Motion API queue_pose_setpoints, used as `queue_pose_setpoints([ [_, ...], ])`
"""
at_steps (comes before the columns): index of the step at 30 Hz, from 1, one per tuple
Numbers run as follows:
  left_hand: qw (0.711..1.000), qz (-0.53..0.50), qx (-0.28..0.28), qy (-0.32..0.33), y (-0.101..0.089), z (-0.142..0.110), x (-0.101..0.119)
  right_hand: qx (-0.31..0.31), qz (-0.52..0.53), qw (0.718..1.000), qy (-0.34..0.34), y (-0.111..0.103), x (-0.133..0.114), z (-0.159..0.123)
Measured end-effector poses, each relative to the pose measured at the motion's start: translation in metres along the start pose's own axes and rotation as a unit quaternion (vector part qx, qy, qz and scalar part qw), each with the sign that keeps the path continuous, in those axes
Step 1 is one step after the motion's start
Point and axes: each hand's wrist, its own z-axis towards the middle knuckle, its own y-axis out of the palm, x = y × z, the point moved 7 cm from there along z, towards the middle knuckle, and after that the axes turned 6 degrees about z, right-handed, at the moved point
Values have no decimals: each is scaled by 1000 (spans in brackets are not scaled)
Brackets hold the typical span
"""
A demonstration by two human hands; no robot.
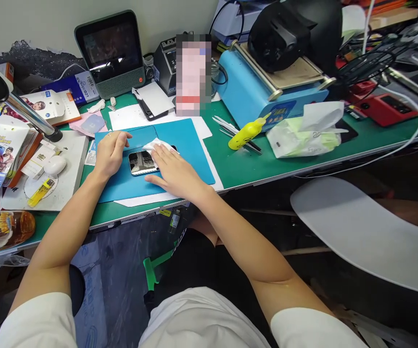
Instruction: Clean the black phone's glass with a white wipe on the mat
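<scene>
A smartphone (142, 163) with a dark, glossy screen lies on a blue mat (194, 145). My right hand (176, 171) presses a folded white tissue (154, 144) against the screen, and its fingers cover the phone's right part. Left of the phone, my left hand (110, 152) rests on the mat with curled fingers; whether anything is inside them is hidden. Close to those fingertips, behind the phone, is a thin clear sheet with a dark outline (141, 133), which looks like a screen protector.
Right of the mat are a yellow bottle (245, 135), tweezers (226, 126), a tissue pack (303, 137) and a blue machine (245, 87). Behind stands a smart display (110, 53). Boxes (2, 154) and a lamp arm (31, 113) crowd the left. A white chair (357, 227) is at right.
</scene>
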Motion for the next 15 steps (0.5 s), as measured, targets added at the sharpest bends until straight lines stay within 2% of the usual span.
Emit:
queue_pose_setpoints([
  [4, 1000, -3, 4, 0, 0, 0, 0, 6, 4, 1000, 21, -8, 22, -12],
  [7, 1000, -6, 4, -3, 0, 0, -1, 13, 15, 999, 29, -9, 29, -22],
  [15, 1000, 0, -5, -5, 2, 0, -2, 32, -6, 999, 3, 1, 17, -63],
])
